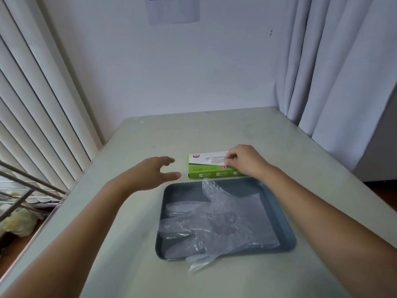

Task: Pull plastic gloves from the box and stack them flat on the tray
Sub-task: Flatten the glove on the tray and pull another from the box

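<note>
The right hand [242, 160] sits on top of the box [206, 171], thumb and fingertips drawn together in a pinch on the glove plastic [214, 160] showing pale in the slot. The wrist is bent down, and the forearm reaches in across the tray's far right corner. The left hand [150, 175] hovers above the table [150, 136], just left of the box and not touching it. Its fingers are loosely spread, its thumb is held apart, and it holds nothing.

The box is green and white and lies flat against the far edge of the tray [287, 229]. The tray is a shallow blue-grey rectangle with rounded corners. In it lies a stack of clear gloves [214, 222], mostly flat, with fingers pointing left and a thumb standing up toward the box. One fingertip spills over the near rim onto the table.

Vertical blinds [32, 104] hang to the left, a pale curtain [333, 61] hangs to the right, and a paper sheet [171, 9] is stuck on the wall.
</note>
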Demonstrator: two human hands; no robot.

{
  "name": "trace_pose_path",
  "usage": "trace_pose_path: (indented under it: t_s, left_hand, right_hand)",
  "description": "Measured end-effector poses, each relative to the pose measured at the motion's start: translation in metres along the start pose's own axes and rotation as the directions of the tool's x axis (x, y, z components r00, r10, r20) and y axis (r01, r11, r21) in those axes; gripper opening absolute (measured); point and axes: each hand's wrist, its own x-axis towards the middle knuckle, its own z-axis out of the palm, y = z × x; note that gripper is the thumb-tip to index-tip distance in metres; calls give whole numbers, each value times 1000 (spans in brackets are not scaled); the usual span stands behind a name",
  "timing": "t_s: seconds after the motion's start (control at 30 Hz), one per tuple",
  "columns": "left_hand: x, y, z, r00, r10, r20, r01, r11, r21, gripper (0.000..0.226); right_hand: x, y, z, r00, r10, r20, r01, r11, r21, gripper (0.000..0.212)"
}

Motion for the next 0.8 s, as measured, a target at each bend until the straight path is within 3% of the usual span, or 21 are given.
trace_pose_path:
  t_s: [0.1, 0.17, 0.3, 0.4, 0.5, 0.67, 0.8]
  left_hand:
    - [22, 9, 11, 998, 39, -58, -43, 997, -62, 61]
    - [38, 14, 20, 996, 57, -73, -63, 995, -81, 61]
    - [69, 24, 39, 994, 61, -89, -74, 984, -164, 65]
    - [88, 31, 54, 996, 78, -49, -87, 967, -238, 75]
    - [100, 30, 72, 996, 93, 1, -90, 975, -203, 79]
    - [108, 21, 85, 994, 99, -45, -107, 954, -279, 78]
    - [110, 18, 88, 992, 106, -69, -121, 952, -281, 77]
  right_hand:
    - [12, -2, 18, 990, 133, -53, -134, 991, -25, 51]
    - [15, -7, 25, 976, 188, -110, -201, 972, -121, 61]
    - [16, -18, 33, 969, 207, -134, -231, 954, -190, 62]
    - [22, -16, 37, 965, 209, -160, -242, 943, -229, 42]
    - [26, -6, 38, 958, 226, -179, -250, 960, -128, 21]
    - [27, 15, 38, 957, 196, -213, -178, 979, 102, 32]
    - [26, 26, 35, 944, 197, -263, -112, 946, 305, 25]
